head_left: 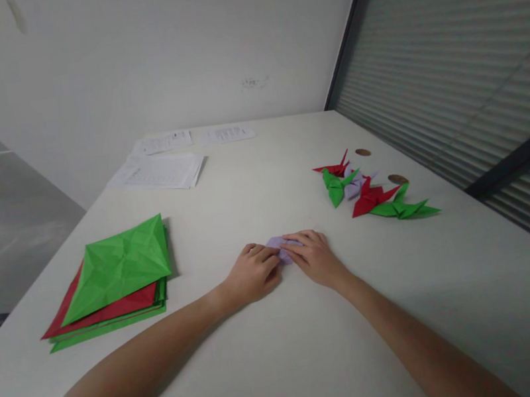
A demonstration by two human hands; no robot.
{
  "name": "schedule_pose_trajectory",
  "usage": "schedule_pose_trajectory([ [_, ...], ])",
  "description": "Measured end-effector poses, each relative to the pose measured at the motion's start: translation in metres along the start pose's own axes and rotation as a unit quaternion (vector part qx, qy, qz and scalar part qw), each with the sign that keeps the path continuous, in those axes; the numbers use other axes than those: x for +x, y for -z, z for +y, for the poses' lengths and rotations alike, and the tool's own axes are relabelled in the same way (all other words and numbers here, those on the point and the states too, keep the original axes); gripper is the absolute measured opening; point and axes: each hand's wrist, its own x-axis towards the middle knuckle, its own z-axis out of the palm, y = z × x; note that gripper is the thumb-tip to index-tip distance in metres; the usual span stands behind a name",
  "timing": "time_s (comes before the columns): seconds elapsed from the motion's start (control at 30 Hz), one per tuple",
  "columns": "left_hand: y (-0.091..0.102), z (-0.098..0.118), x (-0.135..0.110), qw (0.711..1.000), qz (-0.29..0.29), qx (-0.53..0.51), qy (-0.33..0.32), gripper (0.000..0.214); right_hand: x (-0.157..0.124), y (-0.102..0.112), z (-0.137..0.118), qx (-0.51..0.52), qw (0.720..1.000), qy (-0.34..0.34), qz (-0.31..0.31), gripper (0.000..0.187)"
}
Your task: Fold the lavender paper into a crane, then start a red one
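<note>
A small folded piece of lilac origami paper [276, 242] lies on the white table between my two hands. My left hand [255, 272] has its fingers curled at the paper's left edge, gripping it. From the right, my right hand [315, 257] presses its fingers onto the paper's right part and covers some of it. The lower folds are partly hidden by the fingertips. To the right rest several folded paper cranes: a red crane [373, 197], a green crane [335, 187], a lilac crane [352, 186] and others.
A stack of creased green and red paper sheets [124, 261] lies at the left. Printed white papers [165, 172] are spread toward the back, near the wall. Two round brown holes or discs [397, 179] show near the table's right edge, beside the window blinds [452, 48].
</note>
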Motion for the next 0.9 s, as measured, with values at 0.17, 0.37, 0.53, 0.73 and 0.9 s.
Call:
schedule_pose_trajectory([
  [0.17,-0.0011,-0.0009,0.0005,1.0,-0.007,-0.006,-0.002,0.017,-0.0011,-0.0014,0.0002,-0.005,1.0,-0.002,0.011,0.025],
  [0.37,-0.0028,-0.0014,-0.0003,1.0,-0.001,-0.019,-0.003,0.016,0.0003,-0.0003,-0.002,-0.004,1.0,-0.007,0.018,0.029],
  [0.53,-0.0022,-0.0015,0.0,0.999,0.0,-0.034,0.003,0.016,0.0006,0.0006,-0.0027,0.001,1.0,-0.007,0.015,0.029],
  [0.73,-0.0009,-0.0014,-0.0015,0.999,0.032,-0.035,-0.008,0.019,0.0002,0.0021,-0.004,0.008,1.0,-0.01,0.017,0.027],
  [0.9,-0.0018,-0.0017,-0.0025,0.999,0.02,-0.029,-0.017,0.027,0.0002,0.0036,-0.0046,0.008,1.0,-0.012,0.024,0.027],
])
